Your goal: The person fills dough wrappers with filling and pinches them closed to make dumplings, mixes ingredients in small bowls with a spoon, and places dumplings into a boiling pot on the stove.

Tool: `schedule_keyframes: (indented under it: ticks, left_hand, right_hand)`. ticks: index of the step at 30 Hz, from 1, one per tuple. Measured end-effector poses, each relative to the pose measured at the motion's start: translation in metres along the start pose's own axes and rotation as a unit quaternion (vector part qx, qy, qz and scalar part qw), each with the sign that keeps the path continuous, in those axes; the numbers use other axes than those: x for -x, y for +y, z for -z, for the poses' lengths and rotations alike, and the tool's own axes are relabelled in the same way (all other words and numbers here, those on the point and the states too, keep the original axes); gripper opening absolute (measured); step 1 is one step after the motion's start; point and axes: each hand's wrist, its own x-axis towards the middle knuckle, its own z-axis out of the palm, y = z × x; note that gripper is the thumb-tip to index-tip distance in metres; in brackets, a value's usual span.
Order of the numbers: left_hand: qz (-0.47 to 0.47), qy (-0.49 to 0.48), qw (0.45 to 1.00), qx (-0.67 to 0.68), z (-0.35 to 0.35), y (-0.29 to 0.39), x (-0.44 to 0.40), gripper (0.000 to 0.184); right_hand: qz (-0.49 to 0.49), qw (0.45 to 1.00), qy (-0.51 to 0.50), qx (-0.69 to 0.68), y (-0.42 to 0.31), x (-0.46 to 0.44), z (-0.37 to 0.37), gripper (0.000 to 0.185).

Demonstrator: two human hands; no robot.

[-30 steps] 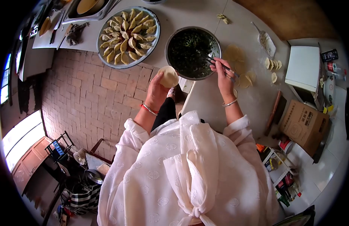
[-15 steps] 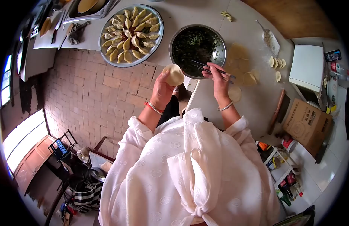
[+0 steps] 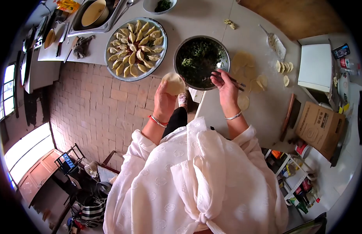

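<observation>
My left hand (image 3: 164, 102) holds a round, pale dumpling wrapper (image 3: 173, 83) by its edge, just off the near left side of a metal bowl (image 3: 176, 71). Inside the bowl is chopped green filling (image 3: 202, 52), with a lighter green clump on its left side. In my right hand (image 3: 227, 87) is a pair of dark chopsticks (image 3: 238, 83), gripped over the bowl's near right rim. Their tips are hard to make out against the filling. Left of the bowl, a round plate (image 3: 164, 58) carries several rows of folded dumplings (image 3: 132, 58).
Flat wrappers (image 3: 243, 60) lie right of the bowl, near a scoop (image 3: 275, 45), dough pieces (image 3: 284, 67) and a rolling pin (image 3: 287, 117). A smaller bowl of greens (image 3: 159, 7) stands behind. A white box-like appliance (image 3: 315, 66) and a cardboard box (image 3: 319, 126) border the right side.
The view has tilted, so the far table shows more. My left hand with the wrapper sits slightly lower and left in view; the chopsticks reach less visibly across the bowl.
</observation>
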Motion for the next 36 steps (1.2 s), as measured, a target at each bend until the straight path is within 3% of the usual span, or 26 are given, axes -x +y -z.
schedule_keyframes:
  ticks: [5,8,10,12,14,17,20,23,26,29,32,36]
  left_hand:
    - [0.036,-0.053,0.995,0.074,-0.017,-0.001,-0.028,0.047]
    - [0.039,-0.082,0.991,0.099,-0.03,-0.006,-0.047,0.047]
    - [0.046,-0.073,0.99,0.112,-0.044,-0.008,-0.055,0.047]
    - [0.049,-0.09,0.988,0.117,-0.054,-0.016,-0.062,0.048]
    - [0.058,-0.091,0.986,0.126,-0.058,-0.02,-0.063,0.05]
    - [0.064,-0.095,0.985,0.132,-0.054,-0.023,-0.063,0.053]
    - [0.07,-0.11,0.982,0.139,-0.043,-0.025,-0.061,0.055]
    - [0.072,-0.114,0.98,0.147,-0.035,-0.021,-0.057,0.055]
    - [0.066,-0.125,0.979,0.145,-0.026,-0.019,-0.049,0.056]
    - [0.039,-0.163,0.978,0.121,-0.015,-0.008,-0.043,0.056]
    - [0.047,-0.097,0.988,0.114,-0.004,0.007,-0.024,0.055]
    - [0.075,-0.086,0.986,0.119,0.013,0.007,-0.011,0.056]
  right_hand:
    - [0.078,0.996,-0.029,0.022,-0.03,0.016,-0.005,0.024]
    - [0.13,0.986,-0.05,0.09,-0.049,0.038,-0.019,0.023]
    - [0.208,0.95,-0.075,0.218,-0.045,0.055,-0.025,0.02]
    - [0.309,0.888,-0.133,0.314,-0.038,0.059,-0.026,0.017]
    - [0.463,0.708,-0.195,0.496,-0.038,0.059,-0.021,0.022]
    - [0.493,0.626,-0.246,0.552,-0.036,0.068,-0.024,0.025]
    - [0.486,0.625,-0.265,0.55,-0.044,0.074,-0.027,0.022]
    - [0.43,0.738,-0.238,0.463,-0.054,0.076,-0.025,0.015]
    - [0.283,0.909,-0.145,0.271,-0.064,0.08,-0.032,0.019]
    - [0.219,0.935,-0.06,0.272,-0.078,0.055,-0.019,0.023]
    - [0.152,0.921,-0.048,0.357,-0.055,0.016,0.012,0.026]
    - [0.116,0.928,-0.092,0.343,-0.019,0.02,0.019,0.029]
